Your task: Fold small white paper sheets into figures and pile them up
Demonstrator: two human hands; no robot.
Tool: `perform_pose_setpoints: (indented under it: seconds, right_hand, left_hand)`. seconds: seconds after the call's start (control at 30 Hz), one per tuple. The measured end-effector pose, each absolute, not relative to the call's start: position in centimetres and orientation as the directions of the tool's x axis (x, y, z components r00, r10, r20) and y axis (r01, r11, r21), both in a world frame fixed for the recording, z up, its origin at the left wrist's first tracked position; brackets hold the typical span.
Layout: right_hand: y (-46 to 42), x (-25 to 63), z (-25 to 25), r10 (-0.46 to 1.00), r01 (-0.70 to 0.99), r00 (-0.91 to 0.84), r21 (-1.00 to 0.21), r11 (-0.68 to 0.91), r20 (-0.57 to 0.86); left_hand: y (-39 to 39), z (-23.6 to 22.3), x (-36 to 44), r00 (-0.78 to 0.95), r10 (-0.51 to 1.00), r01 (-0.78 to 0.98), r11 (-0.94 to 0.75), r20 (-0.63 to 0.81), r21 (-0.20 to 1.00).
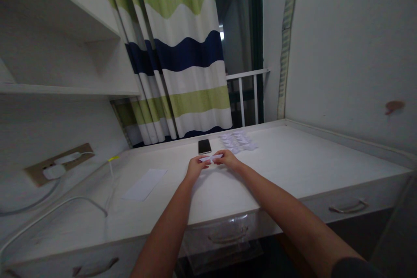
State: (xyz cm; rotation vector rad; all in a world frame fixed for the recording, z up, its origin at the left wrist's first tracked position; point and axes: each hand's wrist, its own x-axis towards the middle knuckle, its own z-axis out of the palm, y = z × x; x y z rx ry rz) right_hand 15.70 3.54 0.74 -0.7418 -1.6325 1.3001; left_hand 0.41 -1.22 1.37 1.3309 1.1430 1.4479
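Observation:
Between my two hands is a small piece of folded white paper [211, 157], held just over the desk. My left hand [196, 166] pinches its left end, fingers closed. On the other end, my right hand [228, 159] is closed in a pinch too. Right behind my hands lies a dark-screened phone [204, 146]. Several small folded white paper pieces [239, 141] sit in rows behind my right hand. Off to the left, a flat sheet of white paper [145, 185] rests on the desk.
The white desk [312, 160] meets walls at left and right. White cables [81, 198] run over its left side from a wall socket [54, 167]. A shelf [65, 91] overhangs the left. A striped curtain [195, 82] hangs behind. Drawer handles [348, 206] line the front.

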Motion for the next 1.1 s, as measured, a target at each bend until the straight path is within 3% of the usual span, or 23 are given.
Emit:
perform_pose_setpoints:
  seconds: [0.57, 0.7, 0.87, 1.1]
  right_hand:
    - [2.56, 15.98, 1.51, 0.833, -0.197, -0.483, -0.961, 0.195, 0.268]
    - [2.66, 15.95, 1.4, 0.836, -0.179, -0.473, -0.96, 0.216, 0.277]
    - [3.03, 15.68, 0.93, 0.823, -0.074, -0.491, -0.955, 0.286, 0.284]
    - [3.08, 15.79, 0.89, 0.802, 0.002, -0.538, -0.951, 0.309, 0.26]
  left_hand:
    - [-1.52, 1.46, 0.51, -0.027, 0.981, -0.127, -0.195, 0.193, 0.973]
    - [-1.68, 1.37, 0.69, 0.025, 0.987, 0.008, -0.157, 0.157, 0.988]
    - [-1.53, 1.12, 0.71, 0.026, 0.972, 0.209, -0.232, 0.232, 0.95]
    - [-1.46, 1.13, 0.46, 0.078, 0.965, 0.225, -0.261, 0.249, 0.939]
